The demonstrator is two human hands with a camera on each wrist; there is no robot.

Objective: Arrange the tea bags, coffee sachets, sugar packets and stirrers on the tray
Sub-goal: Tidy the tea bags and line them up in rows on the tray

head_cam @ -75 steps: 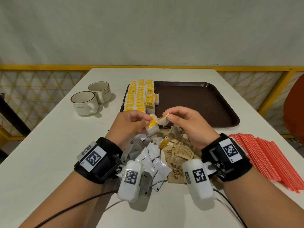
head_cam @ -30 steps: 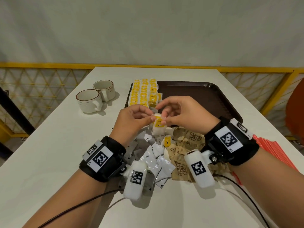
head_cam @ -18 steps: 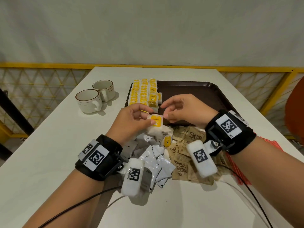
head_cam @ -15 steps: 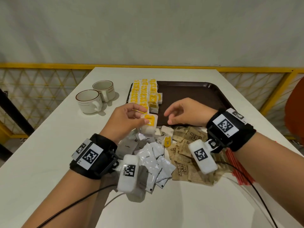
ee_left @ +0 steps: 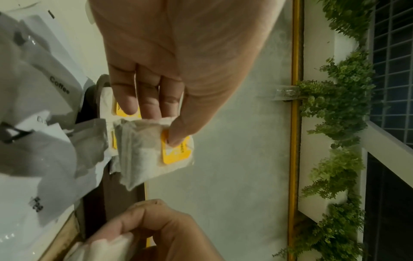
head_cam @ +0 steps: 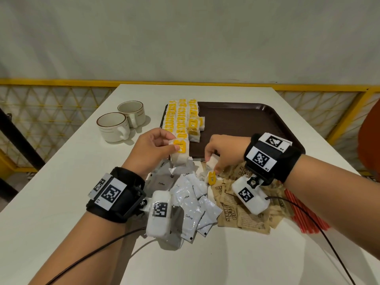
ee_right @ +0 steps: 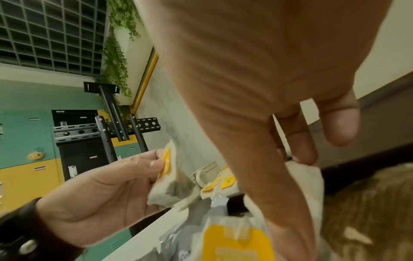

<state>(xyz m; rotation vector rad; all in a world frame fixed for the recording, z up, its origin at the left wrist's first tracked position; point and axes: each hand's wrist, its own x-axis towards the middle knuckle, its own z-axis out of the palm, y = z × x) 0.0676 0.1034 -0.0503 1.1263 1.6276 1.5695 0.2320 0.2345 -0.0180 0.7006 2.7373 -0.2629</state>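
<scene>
On the white worktop [head_cam: 51, 182], two cups [head_cam: 121, 122] sit at ten o'clock. The left hand [head_cam: 152, 151] has fingers clamped on a tea bag [head_cam: 180, 151] just short of the tray [head_cam: 246, 124]. At three o'clock, the right hand [head_cam: 224, 151] pinches another tea bag [head_cam: 211, 161] above the sugar packets [head_cam: 246, 214].

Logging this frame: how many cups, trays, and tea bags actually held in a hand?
cups: 2
tray: 1
tea bags held: 2, one in the left hand, one in the right hand
Total: 5
</scene>
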